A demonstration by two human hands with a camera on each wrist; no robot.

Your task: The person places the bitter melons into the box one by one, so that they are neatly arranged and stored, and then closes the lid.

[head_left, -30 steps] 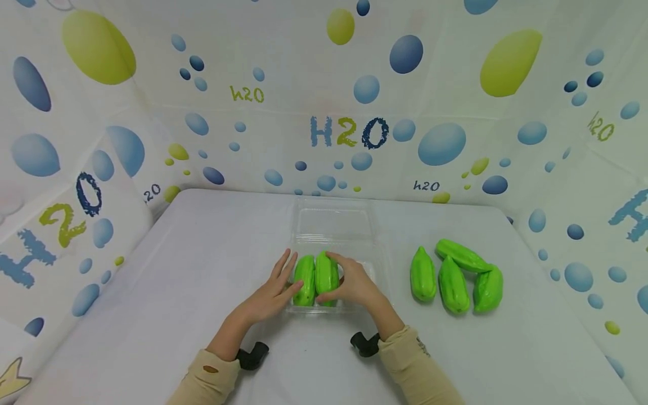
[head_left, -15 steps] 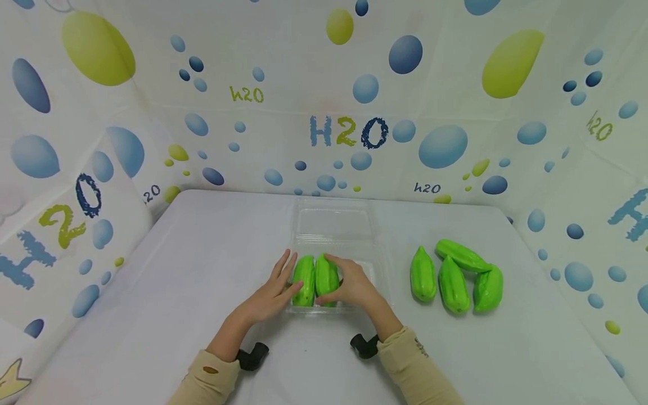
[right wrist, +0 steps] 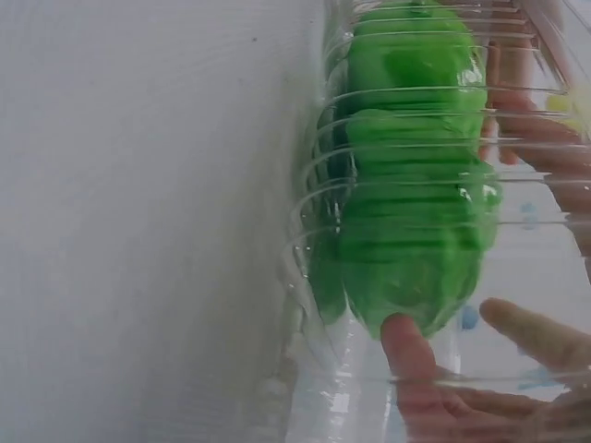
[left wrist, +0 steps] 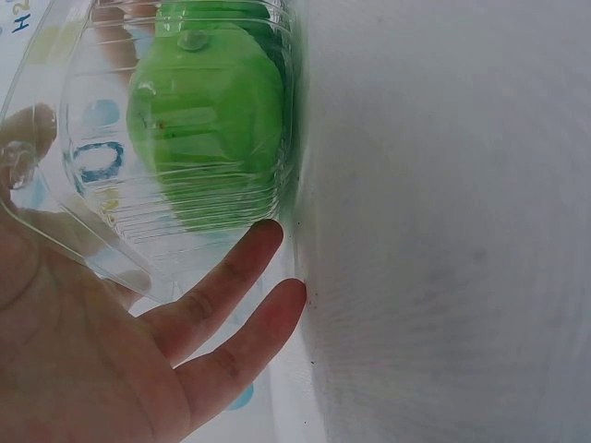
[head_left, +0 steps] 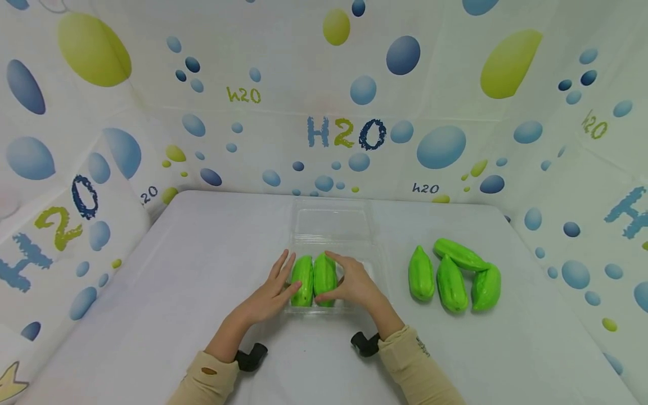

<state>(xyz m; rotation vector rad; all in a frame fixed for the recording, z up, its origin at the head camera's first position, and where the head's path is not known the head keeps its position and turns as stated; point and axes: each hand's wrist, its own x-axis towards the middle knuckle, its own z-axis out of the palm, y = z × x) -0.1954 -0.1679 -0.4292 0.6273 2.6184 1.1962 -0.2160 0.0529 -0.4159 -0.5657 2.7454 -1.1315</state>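
Observation:
Two green, ridged, glossy fruits lie side by side in a clear plastic clamshell box (head_left: pixel 324 310), its lid folded back behind it. My right hand (head_left: pixel 356 284) holds the right-hand fruit (head_left: pixel 325 278) lengthwise, index finger at the far end and thumb at the near end. In the right wrist view, the thumb (right wrist: pixel 406 355) meets the end of the fruit (right wrist: pixel 416 231), seen through the box wall. My left hand (head_left: pixel 265 298) rests along the box's left side, fingers spread, beside the left-hand fruit (head_left: pixel 302 281). Two of its fingers (left wrist: pixel 231 277) are outside the box wall in the left wrist view.
To the right of the box, several more green ridged fruits (head_left: pixel 452 284) lie grouped on the white tabletop (head_left: pixel 217 230). A patterned cloth backdrop (head_left: pixel 283 62) surrounds the table at the back and both sides. Black wrist mounts (head_left: pixel 252 358) sit at both wrists.
The right-hand fruit tilts slightly in my right hand's fingers, then straightens. The whole scene shifts a little left in the head view; my left hand keeps its place at the box.

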